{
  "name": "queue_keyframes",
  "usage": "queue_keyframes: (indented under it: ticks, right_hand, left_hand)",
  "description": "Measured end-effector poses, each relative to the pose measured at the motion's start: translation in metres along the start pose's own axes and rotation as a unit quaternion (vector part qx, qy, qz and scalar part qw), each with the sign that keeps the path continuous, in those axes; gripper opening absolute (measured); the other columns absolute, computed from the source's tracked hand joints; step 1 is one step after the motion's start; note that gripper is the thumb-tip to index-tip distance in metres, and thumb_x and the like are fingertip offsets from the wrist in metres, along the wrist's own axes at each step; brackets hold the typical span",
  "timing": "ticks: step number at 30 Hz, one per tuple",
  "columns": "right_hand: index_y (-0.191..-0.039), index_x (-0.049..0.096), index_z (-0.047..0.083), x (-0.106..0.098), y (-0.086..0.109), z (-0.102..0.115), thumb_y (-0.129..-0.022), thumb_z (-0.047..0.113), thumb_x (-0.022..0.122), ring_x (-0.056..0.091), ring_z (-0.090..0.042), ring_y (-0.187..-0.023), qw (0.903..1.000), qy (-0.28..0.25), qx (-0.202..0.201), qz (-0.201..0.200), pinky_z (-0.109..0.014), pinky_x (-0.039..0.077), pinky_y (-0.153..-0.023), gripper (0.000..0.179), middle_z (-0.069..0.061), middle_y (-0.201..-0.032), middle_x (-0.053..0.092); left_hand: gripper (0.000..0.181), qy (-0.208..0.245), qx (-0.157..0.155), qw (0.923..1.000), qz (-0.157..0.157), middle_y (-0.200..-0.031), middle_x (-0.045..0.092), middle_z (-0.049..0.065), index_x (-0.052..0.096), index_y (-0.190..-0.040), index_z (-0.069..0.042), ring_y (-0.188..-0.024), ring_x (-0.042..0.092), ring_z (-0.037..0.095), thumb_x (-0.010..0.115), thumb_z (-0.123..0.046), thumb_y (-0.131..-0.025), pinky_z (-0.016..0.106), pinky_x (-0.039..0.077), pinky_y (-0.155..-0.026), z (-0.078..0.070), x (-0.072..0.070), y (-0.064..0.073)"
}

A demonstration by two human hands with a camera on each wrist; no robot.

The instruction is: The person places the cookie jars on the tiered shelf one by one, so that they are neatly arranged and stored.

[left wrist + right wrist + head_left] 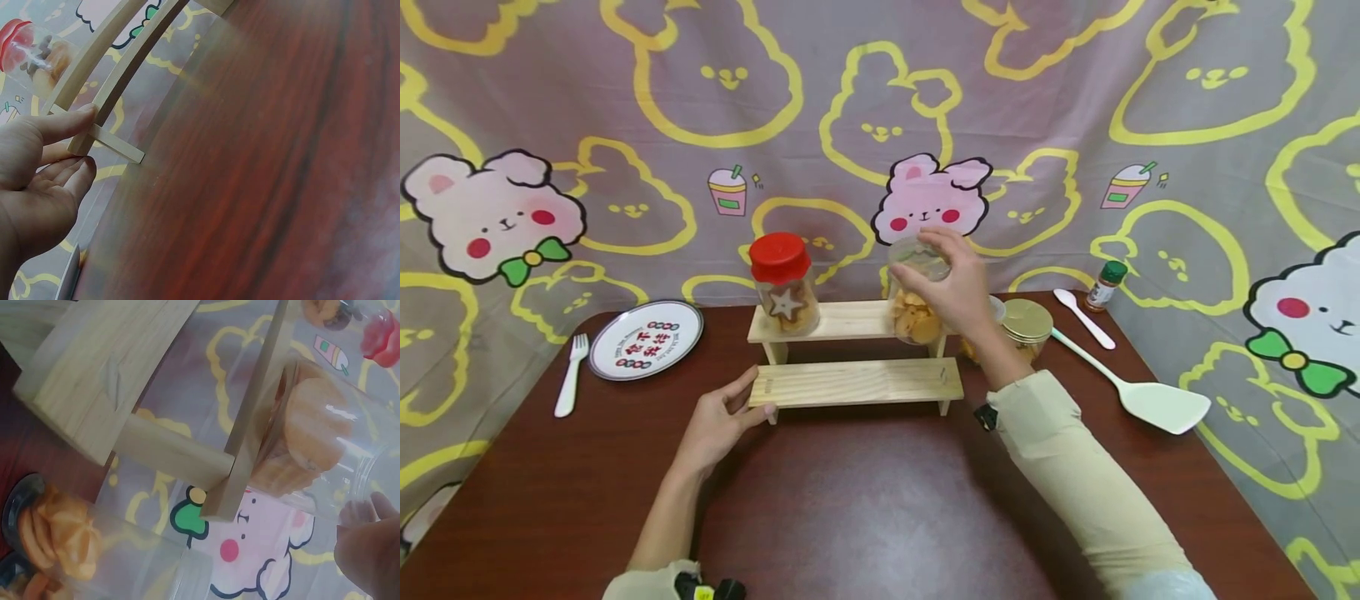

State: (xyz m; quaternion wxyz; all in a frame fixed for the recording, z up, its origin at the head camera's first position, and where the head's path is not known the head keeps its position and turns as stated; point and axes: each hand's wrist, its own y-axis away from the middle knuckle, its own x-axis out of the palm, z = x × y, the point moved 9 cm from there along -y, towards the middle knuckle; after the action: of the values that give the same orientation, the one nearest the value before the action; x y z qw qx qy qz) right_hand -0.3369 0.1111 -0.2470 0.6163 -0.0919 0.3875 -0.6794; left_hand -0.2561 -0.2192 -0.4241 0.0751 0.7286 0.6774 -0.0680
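A two-step wooden rack [859, 382] stands on the dark table. My left hand [718, 421] pinches the left end of its lower step, thumb [69, 122] on one face and fingers on the other. With my right hand [958, 283] I grip the upper part of a clear jar of cookies [913, 321] at the right end of the upper step. In the right wrist view the jar's base [275, 419] is right at that step. On the upper step's left end sits a jar with a red lid [780, 258] and star-shaped cookies.
Behind my right forearm stand a gold-lidded jar [1028, 321] and another clear jar [125, 544] of cookies. A pale spatula [1157, 406], white spoon [1086, 319] and green-capped bottle [1105, 287] lie or stand to the right. At left are a plate [647, 367] and fork [572, 375].
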Motion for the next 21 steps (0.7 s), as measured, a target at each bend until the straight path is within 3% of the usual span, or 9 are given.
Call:
queue_keyframes:
  ticks: [6,13,21]
  right_hand:
    - [-0.125,0.07,0.004,0.011,-0.007,-0.003,-0.08,0.035,0.085,0.051,-0.014,-0.13,1.0,-0.002,0.001,0.009,-0.03,0.04,-0.11,0.058,-0.008,-0.136,0.061]
    - [-0.127,0.069,0.005,0.02,-0.011,-0.006,-0.08,0.039,0.084,0.05,-0.015,-0.13,0.9997,-0.007,0.008,0.022,-0.035,0.04,-0.11,0.06,-0.002,-0.139,0.06]
    - [-0.13,0.067,0.006,0.027,-0.015,-0.009,-0.081,0.044,0.083,0.047,-0.018,-0.133,0.9987,-0.014,0.026,0.041,-0.039,0.045,-0.109,0.065,-0.003,-0.143,0.056]
  left_hand:
    - [0.076,-0.003,0.0,1.0,-0.002,-0.16,0.033,0.016,0.036,-0.154,0.004,-0.144,0.034,0.029,0.077,-0.004,-0.09,0.013,0.045,-0.095,0.0,-0.001,0.0]
    - [0.076,-0.002,-0.002,1.0,0.0,-0.16,0.032,0.015,0.036,-0.154,0.003,-0.144,0.033,0.028,0.077,-0.004,-0.09,0.014,0.045,-0.096,0.001,0.001,0.0]
    - [0.076,-0.005,-0.008,0.9999,-0.006,-0.16,0.033,0.013,0.037,-0.154,0.002,-0.144,0.032,0.028,0.078,-0.005,-0.09,0.013,0.045,-0.096,0.001,-0.001,0.001]
